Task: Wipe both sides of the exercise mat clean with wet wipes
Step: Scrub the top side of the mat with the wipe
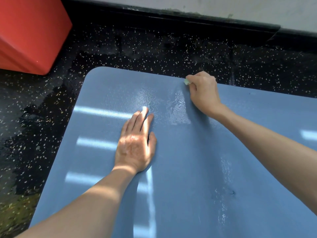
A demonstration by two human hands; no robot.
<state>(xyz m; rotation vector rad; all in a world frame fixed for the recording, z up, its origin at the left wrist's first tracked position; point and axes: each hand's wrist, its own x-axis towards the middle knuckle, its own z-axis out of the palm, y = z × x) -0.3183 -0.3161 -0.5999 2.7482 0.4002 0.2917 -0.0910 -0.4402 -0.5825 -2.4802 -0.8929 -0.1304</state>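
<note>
A blue exercise mat [106, 93] lies flat on the dark speckled floor and fills most of the view. My left hand [136, 143] rests palm down on the mat with straight fingers. My right hand [204, 93] is at the mat's far edge, its fingers curled round a small pale wet wipe [186, 81], of which only a corner shows. Wet, shiny streaks lie on the mat between the two hands, and fainter ones run toward the lower right.
A red box-shaped object [29, 33] stands on the floor at the upper left, close to the mat's rounded corner. A black skirting and a pale wall [223, 9] run along the top. Black speckled floor [154, 48] surrounds the mat.
</note>
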